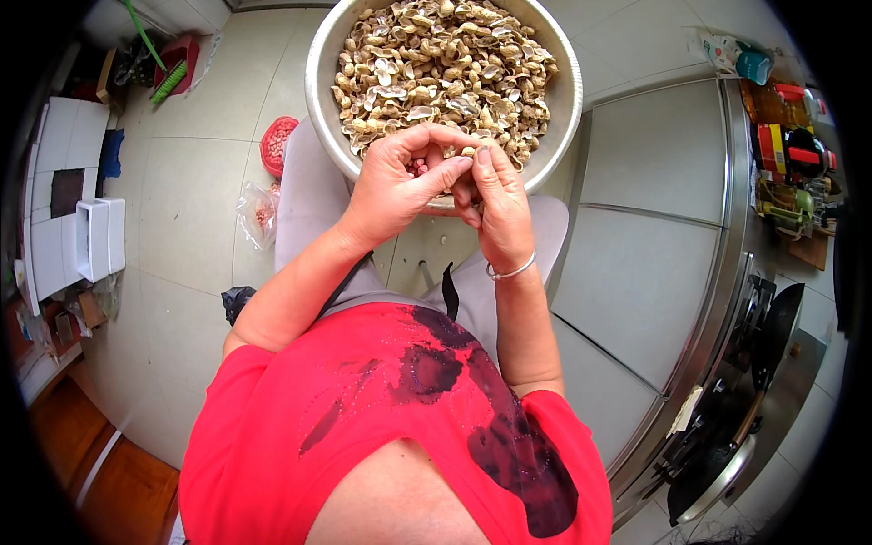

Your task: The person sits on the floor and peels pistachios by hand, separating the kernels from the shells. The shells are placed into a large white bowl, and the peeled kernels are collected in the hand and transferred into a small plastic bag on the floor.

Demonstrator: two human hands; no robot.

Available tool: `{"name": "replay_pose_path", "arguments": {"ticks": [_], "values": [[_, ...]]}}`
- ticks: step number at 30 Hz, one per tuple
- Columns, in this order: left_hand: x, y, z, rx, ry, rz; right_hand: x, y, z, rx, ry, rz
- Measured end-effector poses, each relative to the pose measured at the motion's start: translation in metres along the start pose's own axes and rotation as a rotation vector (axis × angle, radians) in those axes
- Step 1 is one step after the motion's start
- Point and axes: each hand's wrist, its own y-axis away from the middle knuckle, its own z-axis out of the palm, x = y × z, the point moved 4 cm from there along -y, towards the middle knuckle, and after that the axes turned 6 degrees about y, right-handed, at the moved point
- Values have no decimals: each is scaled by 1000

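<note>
A peanut in its shell [468,152] is pinched between the fingertips of both my hands, above the near rim of a large metal basin [319,88]. My left hand [402,178] also cups several pink peanut kernels [417,166] in its curled palm. My right hand [501,194], with a bangle [512,271] at the wrist, meets the left one at thumb and forefinger; its lower fingers curl inward and what they may hold is hidden. Peanut shells [443,75], many split open, fill the basin before me.
Left of my knee stand a red container of kernels [276,146] and a clear plastic bag [257,216] with more kernels. A green broom [169,82] and red dustpan [185,58] lie farther off. Cabinets [640,272] and a stove with a wok [776,334] line the right.
</note>
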Motion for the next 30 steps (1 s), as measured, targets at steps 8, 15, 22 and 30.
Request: {"name": "replay_pose_path", "arguments": {"ticks": [8, 15, 22, 30], "values": [[5, 4, 0, -127, -90, -45, -16, 6, -8, -43, 700, -451], [5, 6, 1, -149, -94, -99, -15, 6, -9, -45, 735, -484], [5, 7, 0, -130, -201, -60, -8, 7, -13, -41, 538, -315], [3, -7, 1, -177, 10, -20, -2, 7, -14, -234, -48, 88]]}}
